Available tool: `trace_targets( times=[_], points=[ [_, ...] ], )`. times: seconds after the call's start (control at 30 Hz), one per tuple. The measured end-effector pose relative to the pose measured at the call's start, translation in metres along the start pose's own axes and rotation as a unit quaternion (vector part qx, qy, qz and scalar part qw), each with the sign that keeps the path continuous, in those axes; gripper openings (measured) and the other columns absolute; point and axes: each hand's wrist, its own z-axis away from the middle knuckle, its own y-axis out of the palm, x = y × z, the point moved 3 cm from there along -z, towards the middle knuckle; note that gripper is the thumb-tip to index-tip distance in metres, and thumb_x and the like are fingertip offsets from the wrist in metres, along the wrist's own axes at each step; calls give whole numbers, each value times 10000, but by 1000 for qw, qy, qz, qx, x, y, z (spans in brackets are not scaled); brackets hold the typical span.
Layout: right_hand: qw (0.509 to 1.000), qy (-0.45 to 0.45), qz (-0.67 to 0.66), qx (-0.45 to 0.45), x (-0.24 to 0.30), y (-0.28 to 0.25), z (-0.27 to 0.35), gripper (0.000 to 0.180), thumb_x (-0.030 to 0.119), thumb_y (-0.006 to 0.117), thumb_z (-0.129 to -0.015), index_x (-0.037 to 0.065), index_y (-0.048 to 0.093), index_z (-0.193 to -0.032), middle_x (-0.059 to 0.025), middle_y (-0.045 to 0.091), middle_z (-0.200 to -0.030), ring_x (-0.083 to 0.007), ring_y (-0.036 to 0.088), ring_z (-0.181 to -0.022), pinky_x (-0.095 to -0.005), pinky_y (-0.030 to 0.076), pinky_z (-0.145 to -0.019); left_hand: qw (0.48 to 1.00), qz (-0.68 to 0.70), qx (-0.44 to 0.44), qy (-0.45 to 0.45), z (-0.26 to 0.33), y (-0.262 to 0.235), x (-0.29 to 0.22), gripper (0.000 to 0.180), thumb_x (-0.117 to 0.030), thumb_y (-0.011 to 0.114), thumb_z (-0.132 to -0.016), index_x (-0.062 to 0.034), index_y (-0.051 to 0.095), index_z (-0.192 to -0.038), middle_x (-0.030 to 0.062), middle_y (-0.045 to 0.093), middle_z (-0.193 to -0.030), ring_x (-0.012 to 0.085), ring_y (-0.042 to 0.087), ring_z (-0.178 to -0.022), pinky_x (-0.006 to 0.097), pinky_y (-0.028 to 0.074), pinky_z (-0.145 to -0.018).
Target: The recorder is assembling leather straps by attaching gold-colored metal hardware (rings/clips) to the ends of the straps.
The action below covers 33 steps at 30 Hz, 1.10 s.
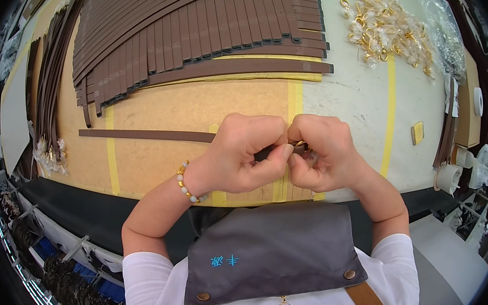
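We are pinching the end of a brown strap beside a gold fitting, left hand and right hand meeting above the desk. The strap is running leftward, crosswise to us, its free end lying nearer the left hand.

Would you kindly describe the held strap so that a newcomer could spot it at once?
On the wide tan and grey worktable, look below the big pile of flat brown straps. There, a long, narrow brown strap runs from the left to the left hand and right hand, pinched beside a gold metal piece. Unlike the piled ones, it lies alone and is held.
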Motion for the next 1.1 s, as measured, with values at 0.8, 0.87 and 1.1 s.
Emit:
trace_targets(
  times=[0.8, 0.87, 1.1],
  points=[
    [981, 47, -171, 82, -5, -5, -2, 207, 112, 666, -905, 31, 528, -774, -36, 454, -652, -146, 408, -576, -312, 346, -534, 998, 23, 38, -34, -4, -14, -10, 104, -28, 686, -756, -22, 582, -764, -12, 528, -631, 56, 457, -533, 218, 353, -477],
    [970, 90, -208, 88, -6, 2, 2, 217, 119, 646, -923, 35, 522, -767, -11, 437, -651, -103, 384, -593, -291, 332, -540, 995, 56, 50, -65, -4, -15, -9, 97, -46, 678, -763, -17, 585, -772, -8, 543, -642, 69, 465, -547, 227, 372, -504],
    [890, 163, -411, 110, -21, 7, 4, 267, 243, 678, -957, 68, 542, -808, 59, 468, -704, -47, 361, -616, -255, 303, -544, 984, 96, 90, -118, -3, -28, -12, 156, -115, 686, -749, -15, 569, -720, 4, 532, -619, 95, 455, -537, 253, 348, -515]
  ],
)
